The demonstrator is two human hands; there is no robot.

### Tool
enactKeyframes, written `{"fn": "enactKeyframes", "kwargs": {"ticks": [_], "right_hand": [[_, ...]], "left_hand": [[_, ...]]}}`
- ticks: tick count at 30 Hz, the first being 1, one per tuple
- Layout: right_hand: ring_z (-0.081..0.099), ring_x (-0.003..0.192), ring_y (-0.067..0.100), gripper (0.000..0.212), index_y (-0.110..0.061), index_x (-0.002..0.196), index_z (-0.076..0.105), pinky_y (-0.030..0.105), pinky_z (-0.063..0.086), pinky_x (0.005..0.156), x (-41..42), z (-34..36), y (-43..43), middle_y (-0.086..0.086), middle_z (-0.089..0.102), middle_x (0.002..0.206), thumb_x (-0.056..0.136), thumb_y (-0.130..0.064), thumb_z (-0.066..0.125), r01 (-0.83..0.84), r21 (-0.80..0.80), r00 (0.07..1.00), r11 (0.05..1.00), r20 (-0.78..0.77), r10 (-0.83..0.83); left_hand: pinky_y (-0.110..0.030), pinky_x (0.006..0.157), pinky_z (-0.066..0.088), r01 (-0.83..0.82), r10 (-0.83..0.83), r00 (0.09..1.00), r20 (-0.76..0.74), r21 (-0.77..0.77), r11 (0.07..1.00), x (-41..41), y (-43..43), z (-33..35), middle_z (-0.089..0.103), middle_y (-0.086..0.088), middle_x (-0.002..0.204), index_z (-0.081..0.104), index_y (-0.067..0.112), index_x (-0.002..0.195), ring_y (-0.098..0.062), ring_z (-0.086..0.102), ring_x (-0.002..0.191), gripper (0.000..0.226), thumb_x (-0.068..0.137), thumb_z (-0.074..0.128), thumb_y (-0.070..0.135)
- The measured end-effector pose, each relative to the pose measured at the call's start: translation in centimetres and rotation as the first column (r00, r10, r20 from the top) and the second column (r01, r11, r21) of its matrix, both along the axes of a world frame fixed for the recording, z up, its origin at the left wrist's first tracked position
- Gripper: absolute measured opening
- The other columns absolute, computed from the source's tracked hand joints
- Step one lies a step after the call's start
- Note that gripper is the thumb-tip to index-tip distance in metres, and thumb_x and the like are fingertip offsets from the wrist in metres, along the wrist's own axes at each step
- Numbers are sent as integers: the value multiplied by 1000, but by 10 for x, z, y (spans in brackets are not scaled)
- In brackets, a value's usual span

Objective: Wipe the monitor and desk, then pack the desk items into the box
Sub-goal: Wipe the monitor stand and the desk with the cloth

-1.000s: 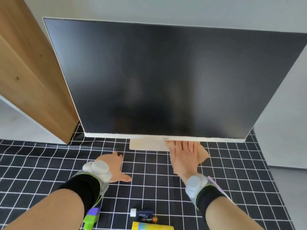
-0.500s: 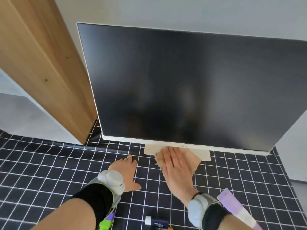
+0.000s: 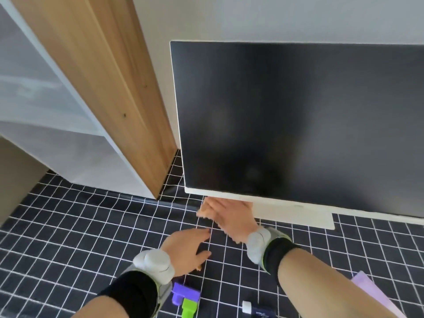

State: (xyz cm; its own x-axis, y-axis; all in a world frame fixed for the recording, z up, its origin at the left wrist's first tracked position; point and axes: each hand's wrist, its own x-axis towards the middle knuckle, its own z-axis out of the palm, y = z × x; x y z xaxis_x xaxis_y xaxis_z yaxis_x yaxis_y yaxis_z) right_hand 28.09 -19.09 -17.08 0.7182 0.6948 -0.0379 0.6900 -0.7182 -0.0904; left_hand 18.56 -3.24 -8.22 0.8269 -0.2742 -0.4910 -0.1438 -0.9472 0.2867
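The black monitor (image 3: pixel 298 115) with a white frame stands on a desk covered in black grid-patterned cloth (image 3: pixel 80 226). My right hand (image 3: pixel 229 216) lies flat, pressing a tan cloth (image 3: pixel 201 212) onto the desk under the monitor's lower left corner, just left of the white stand base (image 3: pixel 296 214). Only the cloth's edges show around the hand. My left hand (image 3: pixel 185 249) rests palm down on the desk, close in front of the right hand, with nothing in it.
A purple and green block (image 3: pixel 186 296) and a dark eraser with a white end (image 3: pixel 259 309) lie near the front edge. A lilac sheet (image 3: pixel 371 292) lies at the lower right. A wooden panel (image 3: pixel 103 88) and a white shelf (image 3: pixel 57 125) stand left of the monitor.
My right hand has slid the cloth leftward along the desk, from the stand base to below the monitor's left corner. The view has swung left. My left hand stays flat on the desk.
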Motion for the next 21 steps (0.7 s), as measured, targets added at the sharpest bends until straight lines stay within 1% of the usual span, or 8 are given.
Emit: {"fn": "enactKeyframes", "kwargs": {"ticks": [1, 2, 4, 7, 10, 13, 17, 21], "right_hand": [[31, 143, 17, 49, -26, 149, 30, 42, 30, 117, -13, -4, -7, -8, 31, 156, 102, -36, 39, -16, 44, 992, 999, -125, 21], [15, 149, 16, 51, -22, 152, 24, 40, 11, 123, -29, 6, -21, -4, 18, 161, 103, -34, 35, -54, 60, 989, 997, -136, 62], [3, 150, 15, 53, -21, 153, 21, 35, -6, 120, -43, -2, -35, -1, 12, 162, 103, -31, 33, -89, 102, 984, 991, -148, 103], [0, 150, 13, 54, -27, 153, 17, 36, -9, 118, -62, -6, -81, -5, 10, 163, 101, -30, 32, -49, 102, 983, 994, -170, 66], [-6, 148, 9, 57, -28, 154, 13, 31, -21, 111, -70, 6, -137, -7, 5, 163, 97, -34, 18, 24, 46, 986, 999, -166, -16], [3, 150, 13, 61, -23, 153, 20, 28, -13, 115, -66, 16, -181, -4, 12, 162, 94, -35, 11, 60, 37, 972, 998, -228, -50], [23, 147, 18, 46, -18, 146, 40, 40, 14, 122, -57, 12, -244, 1, 36, 155, 100, -22, 40, 121, 69, 936, 990, -341, -90], [34, 142, 15, 45, -22, 139, 51, 38, 20, 121, -68, 7, -298, -2, 46, 148, 94, -17, 45, 246, 185, 938, 951, -292, -186]], "left_hand": [[-28, 105, 40, -35, 35, 998, 42, 4, 999, -3, 3, 4, 49, 11, 144, 44, 30, 140, -11, 50, 127, 47, 95, 43, 45], [-26, 98, 45, -60, 60, 994, 96, -2, 998, -4, -3, 11, 58, 11, 134, 49, 32, 135, -10, 57, 117, 41, 96, 41, 43], [-22, 88, 47, -115, 116, 980, 160, -18, 993, -2, -10, 18, 64, 11, 121, 53, 33, 130, -8, 61, 103, 36, 98, 38, 38], [-24, 102, 40, -98, 103, 988, 114, -51, 994, 6, -46, 16, 50, 4, 141, 40, 22, 142, -13, 51, 125, 45, 100, 37, 35], [-32, 118, 24, -47, 48, 999, -26, 36, 998, 11, -93, 2, 20, -7, 159, 19, 8, 150, -21, 23, 146, 61, 99, 40, 35], [-36, 119, 22, 14, -2, 995, -99, 124, 992, 16, -132, -9, 14, -13, 160, 16, 4, 150, -26, 18, 147, 68, 98, 43, 38], [-44, 118, 23, 64, -31, 992, -125, 266, 962, 21, -189, -15, 6, -17, 161, 7, 4, 152, -37, 13, 147, 91, 90, 47, 58], [-48, 114, 29, 90, -23, 988, -154, 442, 892, 21, -225, -17, 14, -27, 156, 13, -2, 149, -46, 21, 141, 115, 74, 51, 77]]}}
